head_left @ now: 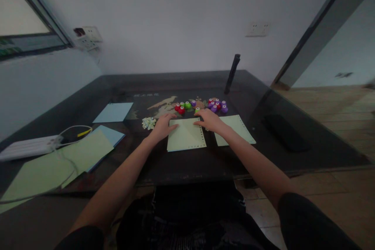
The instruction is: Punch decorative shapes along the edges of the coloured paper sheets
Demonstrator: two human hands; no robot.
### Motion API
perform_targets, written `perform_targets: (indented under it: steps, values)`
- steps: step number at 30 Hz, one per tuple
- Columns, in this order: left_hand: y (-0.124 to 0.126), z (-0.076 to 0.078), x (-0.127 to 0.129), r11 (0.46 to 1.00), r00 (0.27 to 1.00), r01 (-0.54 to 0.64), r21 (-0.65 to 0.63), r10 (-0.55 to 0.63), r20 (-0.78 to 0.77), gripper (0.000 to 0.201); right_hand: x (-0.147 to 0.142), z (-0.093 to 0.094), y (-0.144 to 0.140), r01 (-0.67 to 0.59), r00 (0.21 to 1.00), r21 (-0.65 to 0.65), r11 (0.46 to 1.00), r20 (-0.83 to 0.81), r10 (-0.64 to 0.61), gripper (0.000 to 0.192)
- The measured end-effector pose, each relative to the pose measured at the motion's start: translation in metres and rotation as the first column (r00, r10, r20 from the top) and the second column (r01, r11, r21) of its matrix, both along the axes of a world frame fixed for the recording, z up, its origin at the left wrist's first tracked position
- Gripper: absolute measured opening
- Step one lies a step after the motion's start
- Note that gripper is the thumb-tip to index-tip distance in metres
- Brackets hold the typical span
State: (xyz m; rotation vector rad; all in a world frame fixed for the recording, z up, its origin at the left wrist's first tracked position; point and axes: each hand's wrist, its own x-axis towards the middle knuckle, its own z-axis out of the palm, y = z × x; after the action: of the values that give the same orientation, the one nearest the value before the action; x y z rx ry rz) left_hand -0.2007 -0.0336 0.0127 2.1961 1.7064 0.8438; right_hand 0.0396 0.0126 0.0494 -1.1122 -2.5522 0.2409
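Pale green paper sheet [186, 136] is lying flat on the dark glass table [181, 166], and I'm pressing my left hand [162, 126] on its upper left corner and my right hand [210, 120] on its upper right, fingers spread, gripping nothing. Small coloured punches [202, 105] are sitting just beyond.

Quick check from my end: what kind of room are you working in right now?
Probably a room in a home set up for paper crafts: a dark glass-topped table against a plain wall, wall sockets, small coloured punches and green paper sheets.
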Motion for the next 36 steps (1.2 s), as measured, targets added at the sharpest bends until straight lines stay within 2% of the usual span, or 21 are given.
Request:
perform_targets:
  steps: [4,8,15,20,24,31,36]
  values:
    - [0.000,-0.007,0.004,0.996,0.997,-0.041,-0.074,0.036,-0.062,0.052,-0.005,-0.020,0.006,0.032,0.993,0.067,0.997,0.113,-0.039,0.041]
    - [0.001,-0.010,0.006,0.994,0.995,-0.066,-0.091,0.059,-0.080,0.057,-0.003,-0.030,0.006,0.018,0.989,0.118,0.993,0.145,-0.035,0.044]
    - [0.002,-0.010,0.003,0.995,0.989,-0.066,-0.081,0.055,-0.139,0.061,-0.007,-0.033,0.005,0.024,0.989,0.126,0.992,0.142,-0.042,0.045]
    - [0.004,-0.012,0.000,0.998,0.991,-0.038,-0.050,0.031,-0.131,0.060,-0.008,-0.030,0.002,0.043,0.995,0.106,0.993,0.082,-0.052,0.044]
    - [0.004,-0.011,-0.002,0.999,0.991,-0.023,-0.033,0.018,-0.131,0.058,-0.007,-0.028,0.000,0.068,0.997,0.073,0.995,0.015,-0.070,0.034]
    - [0.005,-0.010,-0.004,1.000,0.987,0.006,0.013,-0.004,-0.161,0.057,-0.004,-0.026,0.001,0.187,0.980,0.019,0.982,-0.068,-0.186,0.009]
    - [0.002,-0.004,-0.001,1.000,0.993,0.022,0.016,-0.020,-0.119,0.054,-0.004,-0.028,0.003,0.190,0.965,-0.048,0.981,-0.173,-0.195,0.005]
